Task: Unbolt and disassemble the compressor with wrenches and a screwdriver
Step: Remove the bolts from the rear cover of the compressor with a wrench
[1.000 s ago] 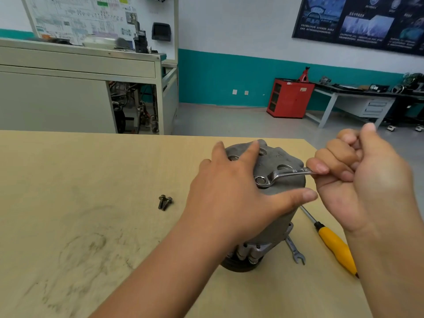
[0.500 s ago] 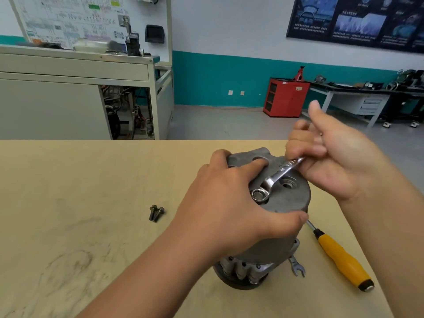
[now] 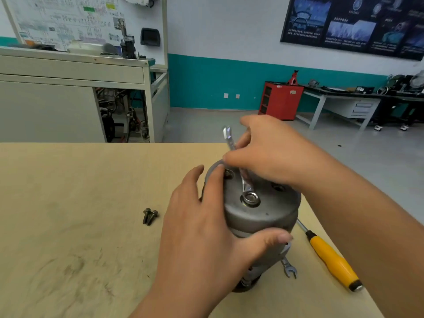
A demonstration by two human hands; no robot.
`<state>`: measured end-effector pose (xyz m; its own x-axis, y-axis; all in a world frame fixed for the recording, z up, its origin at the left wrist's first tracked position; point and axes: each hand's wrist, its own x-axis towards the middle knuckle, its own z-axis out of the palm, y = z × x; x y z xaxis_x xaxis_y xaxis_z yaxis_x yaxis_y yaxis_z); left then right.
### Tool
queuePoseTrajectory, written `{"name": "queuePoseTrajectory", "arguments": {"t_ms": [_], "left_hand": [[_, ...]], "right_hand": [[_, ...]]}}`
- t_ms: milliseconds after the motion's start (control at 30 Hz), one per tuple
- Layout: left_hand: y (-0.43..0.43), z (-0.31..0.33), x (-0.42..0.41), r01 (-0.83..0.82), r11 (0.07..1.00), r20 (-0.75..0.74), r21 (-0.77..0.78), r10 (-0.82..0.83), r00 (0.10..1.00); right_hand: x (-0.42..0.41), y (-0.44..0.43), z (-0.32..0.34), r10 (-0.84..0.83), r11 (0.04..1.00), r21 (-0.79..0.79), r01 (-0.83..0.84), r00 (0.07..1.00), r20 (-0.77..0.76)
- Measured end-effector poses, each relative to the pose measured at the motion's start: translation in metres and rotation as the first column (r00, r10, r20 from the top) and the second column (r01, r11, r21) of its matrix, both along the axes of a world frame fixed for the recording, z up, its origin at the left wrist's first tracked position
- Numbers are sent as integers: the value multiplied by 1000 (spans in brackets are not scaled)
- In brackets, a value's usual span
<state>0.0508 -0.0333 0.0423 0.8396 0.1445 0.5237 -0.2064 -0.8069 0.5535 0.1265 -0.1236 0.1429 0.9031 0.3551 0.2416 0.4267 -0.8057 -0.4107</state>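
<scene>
**On the surface, a bolt under the wrench**

At the near right of the tan surface (image 3: pixel 68 203) the compressor (image 3: pixel 270 212) stands on end, its flat grey cover facing up. The person's left hand (image 3: pixel 202 237) steadies it. The fingers (image 3: pixel 195 177) curl over the cover's far rim and the thumb wraps across the front, so the hand is clamped on the housing. The right hand (image 3: pixel 275 154) reaches in from above, its fingers (image 3: pixel 231 158) pinched on the shank of a wrench (image 3: pixel 243 180). The ring end sits flat on the cover, over what I take to be a bolt head, and the open end sticks up and away.

From where I stand this looks like the unbolting stage, part done. The next move calls for keeping the ring squarely seated while the handle swings, with the left hand bracing the body against the twist. Whether the bolt is loose enough to spin out by hand I cannot tell.

Counting:
- One compressor.
- Two wrenches: one in the hand, and a second wrench (image 3: pixel 289 269) poking out beside the compressor's base.
- One screwdriver (image 3: pixel 332 260) with a yellow handle, lying near that second wrench.
- Two bolts (image 3: pixel 150 216) lying side by side and touching, left of the compressor and apart from it.

Two dark holes show on the cover, which is likely where the bolts came from.
</scene>
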Motion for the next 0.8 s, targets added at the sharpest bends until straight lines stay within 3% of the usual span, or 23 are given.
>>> {"name": "queuePoseTrajectory", "arguments": {"t_ms": [100,333,433,500,567,633,700,800], "left_hand": [[1,-16,-3,-10,986,85,-168,24,996],[-6,-32,-1,94,905,151,-415,-33,988],[-6,-33,2,138,900,188,-414,-64,980],[-4,-34,2,156,899,202,-409,-78,976],[-2,-33,1,167,894,202,-416,-89,975],[0,-32,0,177,883,185,-435,-105,977],[3,-31,-1,202,870,178,-449,-134,975],[7,-28,0,243,862,177,-445,-181,967]], "right_hand": [[-16,1,-3,44,996,-83,-43,999,6],[-28,-8,-18,60,998,-36,-55,983,172],[-25,-16,-24,53,993,93,-69,985,163],[-22,-23,-25,36,946,319,-58,996,76],[-18,-29,-22,122,749,662,-25,987,-101],[-16,-35,-18,327,449,891,72,914,-239],[-15,-39,-16,469,252,954,163,841,-268],[-12,-43,-18,528,145,971,189,815,-238]]}}
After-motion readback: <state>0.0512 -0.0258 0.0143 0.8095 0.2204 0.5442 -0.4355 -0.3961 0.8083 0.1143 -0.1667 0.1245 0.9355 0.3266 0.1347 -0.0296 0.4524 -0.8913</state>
